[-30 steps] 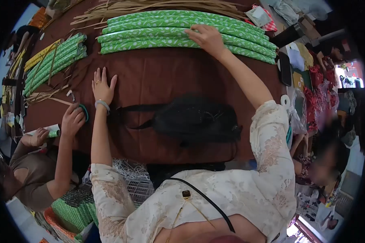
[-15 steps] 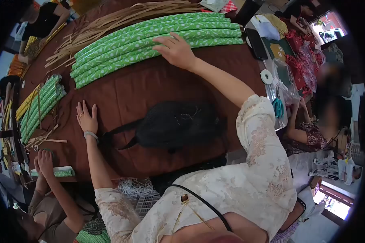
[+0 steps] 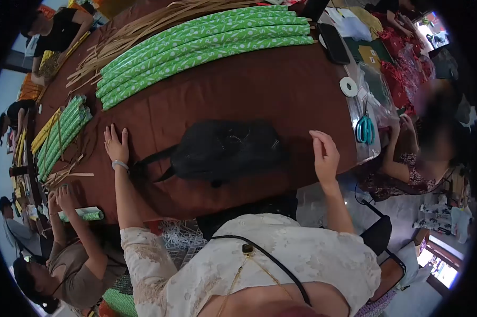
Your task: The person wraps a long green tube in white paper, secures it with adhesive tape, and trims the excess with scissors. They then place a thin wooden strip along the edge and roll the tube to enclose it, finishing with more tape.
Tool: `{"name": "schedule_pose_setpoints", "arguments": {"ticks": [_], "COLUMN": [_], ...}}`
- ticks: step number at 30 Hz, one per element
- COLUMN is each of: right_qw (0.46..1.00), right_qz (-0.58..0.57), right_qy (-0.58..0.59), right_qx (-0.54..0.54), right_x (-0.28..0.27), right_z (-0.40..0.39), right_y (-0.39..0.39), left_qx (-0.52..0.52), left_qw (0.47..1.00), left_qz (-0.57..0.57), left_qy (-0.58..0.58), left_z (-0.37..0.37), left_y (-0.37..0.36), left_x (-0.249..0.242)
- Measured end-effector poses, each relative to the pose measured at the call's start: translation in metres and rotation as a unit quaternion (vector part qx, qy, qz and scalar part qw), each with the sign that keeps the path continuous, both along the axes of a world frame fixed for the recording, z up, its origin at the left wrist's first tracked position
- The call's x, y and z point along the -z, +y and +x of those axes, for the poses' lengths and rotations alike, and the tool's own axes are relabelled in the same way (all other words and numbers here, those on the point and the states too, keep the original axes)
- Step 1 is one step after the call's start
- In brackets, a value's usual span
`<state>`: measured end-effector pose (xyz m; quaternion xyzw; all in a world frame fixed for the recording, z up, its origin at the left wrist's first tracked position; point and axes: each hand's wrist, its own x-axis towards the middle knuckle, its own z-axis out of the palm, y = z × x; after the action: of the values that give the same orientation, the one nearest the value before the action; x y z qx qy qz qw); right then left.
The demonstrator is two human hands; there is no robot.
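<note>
My left hand [image 3: 116,147] lies flat on the brown cloth-covered table [image 3: 212,100], fingers spread and holding nothing. To its right is a black bag [image 3: 230,150] with a strap reaching toward my left wrist. My right hand [image 3: 326,156] is by the table's right front part, beyond the other end of the bag. Its fingers are loosely bent and apart, with nothing seen in them. Long green patterned rolls [image 3: 207,50] lie side by side across the far part of the table, away from both hands.
Brown flat strips [image 3: 127,34] lie behind the rolls. A bundle of shorter green rolls [image 3: 66,132] is at the left. On the right are a phone [image 3: 333,45], a tape roll [image 3: 348,86] and teal-handled scissors [image 3: 364,129]. Several people sit around; one person's hands [image 3: 64,198] are at the left edge.
My right hand has come back from the green rolls to the right front part of the table. My left hand stays flat on the cloth. The view has shifted slightly.
</note>
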<state>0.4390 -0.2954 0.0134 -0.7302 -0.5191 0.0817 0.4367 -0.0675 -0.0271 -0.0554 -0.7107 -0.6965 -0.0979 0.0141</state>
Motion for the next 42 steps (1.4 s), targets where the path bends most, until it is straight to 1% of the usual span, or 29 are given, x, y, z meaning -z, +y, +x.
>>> {"name": "schedule_pose_setpoints", "arguments": {"ticks": [2, 3, 5, 6, 7, 8, 9, 11, 15, 17, 20, 22, 28, 35, 42], "right_qw": [0.982, 0.979, 0.987, 0.995, 0.994, 0.993, 0.991, 0.991, 0.989, 0.989, 0.99, 0.992, 0.994, 0.993, 0.992], "right_qz": [0.002, 0.012, 0.007, 0.011, 0.021, 0.031, 0.038, 0.054, 0.075, 0.073, 0.073, 0.074, 0.07, 0.078, 0.088], "right_qy": [0.172, 0.18, 0.131, 0.063, 0.069, 0.073, 0.079, 0.077, 0.081, 0.072, 0.073, 0.036, 0.037, 0.031, 0.042], "right_qx": [0.074, 0.099, 0.091, 0.08, 0.083, 0.088, 0.097, 0.098, 0.101, 0.103, 0.1, 0.092, 0.082, 0.087, 0.08], "right_x": [0.013, 0.018, 0.022, 0.025, 0.025, 0.023, 0.026, 0.03, 0.032, 0.033, 0.034, 0.034, 0.034, 0.035, 0.034], "right_z": [0.001, 0.002, 0.001, 0.003, 0.002, 0.001, 0.003, 0.005, 0.003, 0.005, 0.005, 0.006, 0.007, 0.006, 0.006], "right_y": [-0.013, -0.014, -0.018, -0.018, -0.018, -0.018, -0.019, -0.019, -0.018, -0.018, -0.019, -0.019, -0.02, -0.02, -0.019], "left_qx": [0.019, 0.012, 0.019, 0.027, 0.035, 0.036, 0.059, 0.062, 0.065, 0.071, 0.071, 0.062, 0.059, 0.069, 0.064], "left_qw": [1.0, 1.0, 1.0, 0.999, 0.999, 0.999, 0.997, 0.998, 0.997, 0.996, 0.997, 0.998, 0.998, 0.997, 0.998], "left_qz": [0.012, 0.013, 0.012, 0.008, 0.02, 0.008, 0.031, 0.025, 0.01, 0.002, 0.008, -0.003, -0.004, 0.002, 0.013], "left_qy": [-0.017, -0.016, -0.018, -0.025, -0.031, -0.034, -0.036, -0.019, -0.028, -0.049, -0.019, -0.029, 0.002, -0.025, -0.017], "left_z": [-0.002, -0.001, -0.006, -0.004, -0.004, -0.006, -0.015, -0.017, -0.028, -0.025, -0.033, -0.035, -0.038, -0.034, -0.034], "left_y": [0.0, -0.001, 0.0, 0.003, 0.002, 0.005, 0.01, 0.012, 0.019, 0.017, 0.022, 0.02, 0.022, 0.02, 0.02], "left_x": [0.0, 0.0, -0.002, 0.001, 0.001, 0.001, 0.01, 0.01, 0.018, 0.016, 0.021, 0.021, 0.026, 0.023, 0.025]}}
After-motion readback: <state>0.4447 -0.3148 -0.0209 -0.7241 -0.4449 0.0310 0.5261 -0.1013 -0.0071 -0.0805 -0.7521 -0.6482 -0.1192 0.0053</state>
